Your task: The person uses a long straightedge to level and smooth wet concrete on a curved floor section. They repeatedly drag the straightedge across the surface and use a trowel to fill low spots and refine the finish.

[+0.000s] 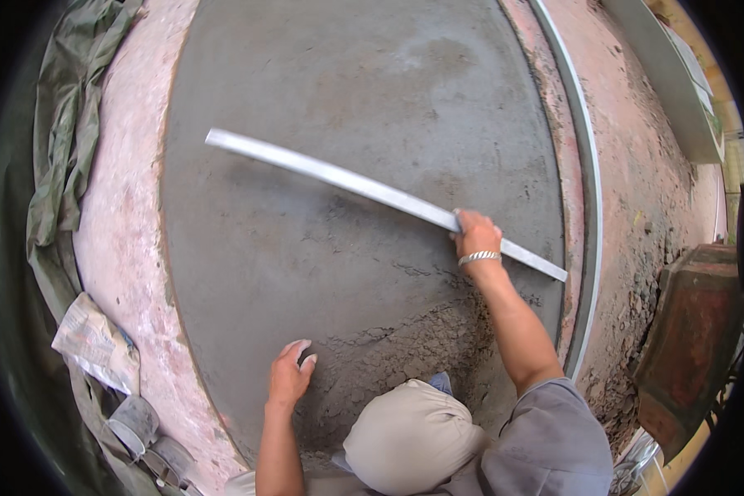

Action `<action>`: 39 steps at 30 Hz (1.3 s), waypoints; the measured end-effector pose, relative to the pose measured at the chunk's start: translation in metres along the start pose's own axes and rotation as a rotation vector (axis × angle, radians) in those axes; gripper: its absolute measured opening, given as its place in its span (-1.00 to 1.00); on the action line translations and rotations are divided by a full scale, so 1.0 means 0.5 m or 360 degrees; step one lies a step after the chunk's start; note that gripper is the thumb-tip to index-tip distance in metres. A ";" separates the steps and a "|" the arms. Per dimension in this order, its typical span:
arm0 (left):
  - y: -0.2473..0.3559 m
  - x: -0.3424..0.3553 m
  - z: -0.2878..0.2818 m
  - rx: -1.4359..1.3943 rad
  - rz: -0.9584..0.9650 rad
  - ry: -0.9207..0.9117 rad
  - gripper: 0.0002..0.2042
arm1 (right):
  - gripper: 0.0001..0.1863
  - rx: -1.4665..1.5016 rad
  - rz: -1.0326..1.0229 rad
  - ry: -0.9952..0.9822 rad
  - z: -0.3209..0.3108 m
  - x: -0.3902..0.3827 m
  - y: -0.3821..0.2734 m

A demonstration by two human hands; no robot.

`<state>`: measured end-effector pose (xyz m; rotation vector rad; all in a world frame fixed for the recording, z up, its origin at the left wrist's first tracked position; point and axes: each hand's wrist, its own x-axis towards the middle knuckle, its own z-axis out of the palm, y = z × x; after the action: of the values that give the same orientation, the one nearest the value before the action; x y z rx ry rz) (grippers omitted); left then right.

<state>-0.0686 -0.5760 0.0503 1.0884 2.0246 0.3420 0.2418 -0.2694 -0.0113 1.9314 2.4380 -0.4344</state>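
My right hand (475,236) grips a long silver straightedge bar (339,178) that lies diagonally across smooth grey wet mortar (347,83), its right end near the mortar's right edge. My left hand (293,368) is low at the centre-left, above the mortar, fingers curved and apart, holding nothing. Just right of it the mortar is rough and lumpy (388,343). Between my arms at the bottom is a rounded shape in beige cloth (413,434), seemingly a bent knee.
A green tarp (66,157), a crumpled bag (95,339) and metal pails (132,422) line the left border. A long metal strip (589,207) runs along the right side, beside rubble, a rusty barrow (690,331) and a pale board (670,83) at the upper right.
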 end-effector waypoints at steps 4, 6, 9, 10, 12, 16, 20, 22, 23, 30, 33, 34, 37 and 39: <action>-0.005 0.000 -0.008 0.0030 -0.0038 0.0005 -0.65 | -0.51 -0.0028 0.0127 0.0148 -0.039 0.243 -0.023; 0.001 0.002 -0.013 -0.0031 0.0009 0.0055 -0.66 | -0.51 -0.0019 0.0141 0.0034 -0.051 0.309 -0.057; 0.008 0.003 -0.029 -0.0062 -0.0030 0.0100 -0.67 | -0.55 -0.0011 -0.0017 -0.0096 -0.020 0.332 -0.141; 0.008 0.006 -0.036 -0.0051 -0.0052 0.0111 -0.67 | -0.56 -0.0042 -0.0122 -0.0087 -0.001 0.320 -0.169; 0.007 0.015 -0.051 -0.0053 -0.0049 0.0148 -0.67 | -0.57 -0.0126 -0.0304 -0.0053 0.031 0.285 -0.208; 0.002 0.038 -0.082 -0.0071 -0.0005 0.0209 -0.67 | -0.66 -0.0028 -0.0742 0.0070 0.077 0.190 -0.251; -0.006 0.062 -0.109 -0.0029 0.0146 0.0340 -0.65 | -0.74 -0.0055 -0.0944 0.0002 0.097 0.098 -0.260; -0.015 0.069 -0.116 0.0066 0.0142 0.0417 -0.63 | -0.77 -0.0057 -0.1046 -0.0018 0.107 0.050 -0.265; -0.019 0.069 -0.118 0.0110 0.0198 0.0481 -0.62 | -0.78 -0.0031 -0.1092 -0.0030 0.109 0.024 -0.267; -0.026 0.028 -0.060 0.0227 0.0052 0.0386 -0.48 | -0.73 0.0058 -0.1577 -0.0135 0.125 -0.157 -0.275; -0.030 0.021 -0.051 0.0139 0.0027 0.0356 -0.46 | -0.71 -0.0062 -0.1546 -0.0151 0.123 -0.125 -0.262; -0.029 0.020 -0.053 0.0122 -0.0003 0.0328 -0.45 | -0.70 -0.0082 -0.1536 -0.0131 0.119 -0.098 -0.256; -0.021 0.037 -0.069 0.0128 0.0128 0.0588 -0.52 | -0.56 -0.0114 -0.1269 -0.0077 0.098 0.029 -0.242; -0.010 0.058 -0.084 0.0117 0.0129 0.0702 -0.56 | -0.52 -0.0094 -0.1090 -0.0029 0.080 0.096 -0.250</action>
<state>-0.1124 -0.5508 0.0598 1.2238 2.3965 0.5964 0.1042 -0.2580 -0.0314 1.0102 2.9980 -0.3612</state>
